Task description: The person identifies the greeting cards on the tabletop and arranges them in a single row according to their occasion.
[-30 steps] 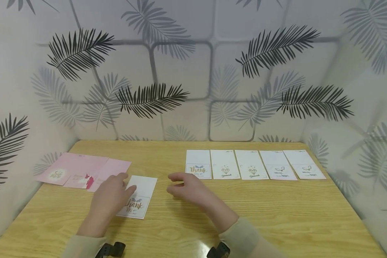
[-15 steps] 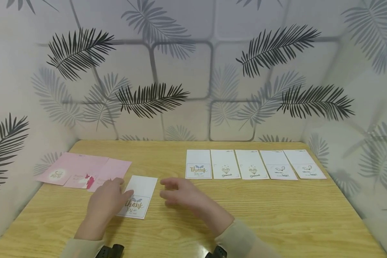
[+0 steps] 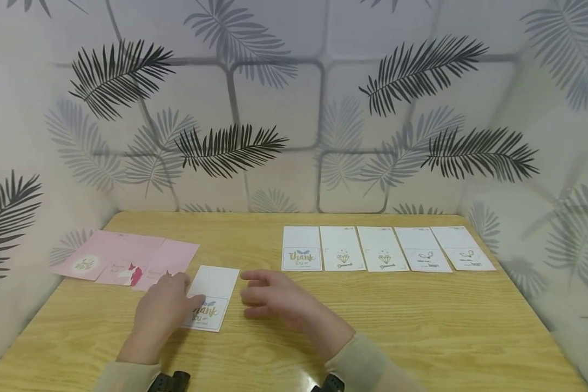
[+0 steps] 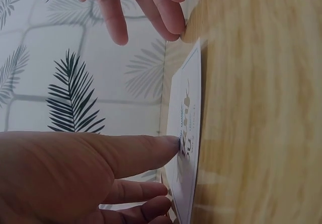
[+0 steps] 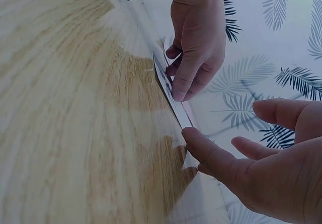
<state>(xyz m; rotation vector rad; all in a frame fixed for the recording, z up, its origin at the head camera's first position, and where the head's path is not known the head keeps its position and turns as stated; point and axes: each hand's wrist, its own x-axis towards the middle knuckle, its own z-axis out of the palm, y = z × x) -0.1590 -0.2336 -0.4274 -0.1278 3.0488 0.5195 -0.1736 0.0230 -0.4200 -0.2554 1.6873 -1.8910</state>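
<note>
wooden table (image 3: 421, 326) under cards (image 3: 387, 249)

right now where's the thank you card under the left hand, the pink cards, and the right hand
thank you card (image 3: 219, 284), head view, its blank white upper half
pink cards (image 3: 109, 251), head view, plain top of the leftmost one
right hand (image 3: 280, 295), head view, back of the hand

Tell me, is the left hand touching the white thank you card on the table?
Touching. In the left wrist view the left hand presses its thumb tip flat on the thank you card; the head view agrees.

The table (image 3: 421, 326) is glossy pale wood with visible grain, the white card (image 3: 214, 296) smooth matt paper.
</note>
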